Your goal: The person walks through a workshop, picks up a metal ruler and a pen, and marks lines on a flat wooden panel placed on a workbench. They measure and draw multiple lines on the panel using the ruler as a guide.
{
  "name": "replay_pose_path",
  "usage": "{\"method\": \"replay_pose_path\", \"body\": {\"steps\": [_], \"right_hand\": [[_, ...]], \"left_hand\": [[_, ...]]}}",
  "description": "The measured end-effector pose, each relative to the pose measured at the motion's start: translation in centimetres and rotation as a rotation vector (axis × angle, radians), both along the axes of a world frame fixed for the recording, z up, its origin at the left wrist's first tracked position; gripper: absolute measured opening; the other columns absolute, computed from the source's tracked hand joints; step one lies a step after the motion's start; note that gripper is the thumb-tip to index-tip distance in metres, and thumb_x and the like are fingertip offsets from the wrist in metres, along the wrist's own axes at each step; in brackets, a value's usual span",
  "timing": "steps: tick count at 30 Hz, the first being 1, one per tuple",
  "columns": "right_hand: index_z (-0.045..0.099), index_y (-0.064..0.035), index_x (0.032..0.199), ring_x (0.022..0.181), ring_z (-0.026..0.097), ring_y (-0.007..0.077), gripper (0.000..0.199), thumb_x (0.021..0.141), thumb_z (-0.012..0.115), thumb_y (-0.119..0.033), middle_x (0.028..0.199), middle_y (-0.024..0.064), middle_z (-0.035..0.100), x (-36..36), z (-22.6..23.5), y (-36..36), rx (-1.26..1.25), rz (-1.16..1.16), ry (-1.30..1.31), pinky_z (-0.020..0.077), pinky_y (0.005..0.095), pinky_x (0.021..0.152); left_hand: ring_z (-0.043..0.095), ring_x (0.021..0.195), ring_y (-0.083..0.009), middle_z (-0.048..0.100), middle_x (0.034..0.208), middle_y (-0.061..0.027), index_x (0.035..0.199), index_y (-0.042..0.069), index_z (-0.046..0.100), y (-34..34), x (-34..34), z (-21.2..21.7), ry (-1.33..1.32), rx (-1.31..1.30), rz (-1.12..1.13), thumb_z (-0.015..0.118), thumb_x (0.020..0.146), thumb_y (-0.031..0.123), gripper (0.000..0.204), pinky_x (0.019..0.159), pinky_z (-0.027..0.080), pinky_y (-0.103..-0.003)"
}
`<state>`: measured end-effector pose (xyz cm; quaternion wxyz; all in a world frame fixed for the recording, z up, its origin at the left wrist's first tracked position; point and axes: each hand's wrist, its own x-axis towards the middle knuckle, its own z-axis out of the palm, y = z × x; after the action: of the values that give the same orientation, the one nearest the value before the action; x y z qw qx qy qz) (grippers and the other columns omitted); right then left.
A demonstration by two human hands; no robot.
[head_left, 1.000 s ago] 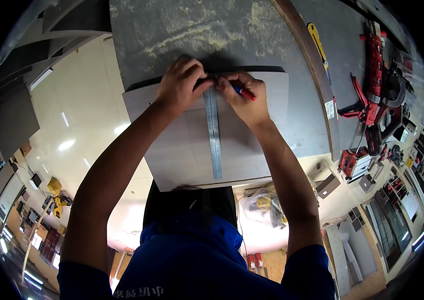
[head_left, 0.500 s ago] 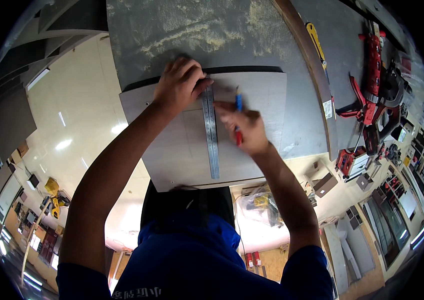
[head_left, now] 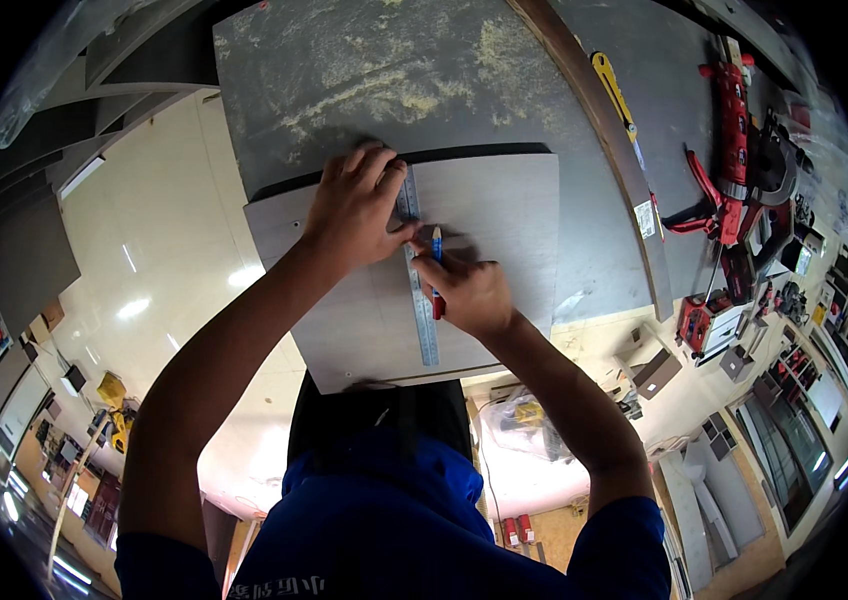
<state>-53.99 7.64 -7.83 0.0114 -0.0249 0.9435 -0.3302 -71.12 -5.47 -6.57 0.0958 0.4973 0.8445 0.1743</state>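
A light grey board lies at the near edge of the workbench, with a steel ruler running from its far edge toward me. My left hand is closed over the ruler's far end, fingers at the board's far edge and thumb reaching along the ruler. In my right hand is a red and blue pencil, pinched with its sharpened end pointing away from me. The right fingertips rest beside the ruler's right edge, close to my left thumb. They hide part of the ruler's middle.
A dark wooden strip crosses the bench on the right. Beyond it lie a yellow utility knife and a red caulking gun. The grey benchtop has yellowish scuffs. Tiled floor shows at the left.
My right hand has moved left and a little toward me, bringing the pencil up to the ruler. My left thumb has come down along the ruler, nearer the right fingers.
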Motion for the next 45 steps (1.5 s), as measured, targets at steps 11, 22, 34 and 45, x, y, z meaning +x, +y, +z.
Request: {"method": "replay_pose_path", "body": {"steps": [11, 22, 34, 45], "right_hand": [[0.064, -0.0056, 0.106, 0.07, 0.066, 0.0305, 0.021, 0.087, 0.066, -0.016, 0.092, 0.0159, 0.069, -3.0, 1.1, 3.5, -0.502, -0.271, 0.093, 0.0519, 0.0358, 0.062], [0.064, 0.0041, 0.089, 0.06, 0.051, 0.0086, 0.017, 0.095, 0.062, -0.011, 0.068, 0.0076, 0.063, -7.8, -1.9, 3.4, -0.59, -0.406, 0.048, 0.0428, 0.0253, 0.055], [0.059, 0.0004, 0.079, 0.056, 0.055, 0.0319, 0.018, 0.09, 0.065, -0.013, 0.066, 0.0162, 0.056, -6.7, -2.5, 3.2, -0.619, -0.41, -0.014, 0.0445, 0.0357, 0.053], [0.056, 0.0007, 0.077, 0.057, 0.054, 0.0326, 0.018, 0.089, 0.064, -0.011, 0.065, 0.0165, 0.053, -2.2, -0.8, 1.9, -0.659, -0.428, -0.221, 0.0451, 0.0371, 0.055]], "left_hand": [[0.049, 0.127, -0.0293, 0.052, 0.128, -0.0119, 0.119, 0.0, 0.058, -0.2, 0.2, 0.2, -0.052, -0.118, 0.005, 0.087, 0.066, 0.033, 0.069, 0.1, 0.046, -0.042], [0.048, 0.127, -0.0323, 0.05, 0.131, -0.0128, 0.12, 0.004, 0.056, 0.1, 0.6, 0.6, -0.066, -0.106, 0.015, 0.085, 0.067, 0.031, 0.066, 0.1, 0.045, -0.045], [0.051, 0.125, -0.0299, 0.053, 0.128, -0.0111, 0.118, 0.002, 0.058, 0.1, 0.7, 0.3, -0.048, -0.099, 0.045, 0.085, 0.066, 0.031, 0.066, 0.1, 0.046, -0.044], [0.051, 0.125, -0.0295, 0.053, 0.129, -0.0116, 0.118, 0.001, 0.059, 0.0, 0.7, 0.0, -0.057, -0.067, 0.049, 0.087, 0.063, 0.03, 0.068, 0.1, 0.046, -0.043]]}}
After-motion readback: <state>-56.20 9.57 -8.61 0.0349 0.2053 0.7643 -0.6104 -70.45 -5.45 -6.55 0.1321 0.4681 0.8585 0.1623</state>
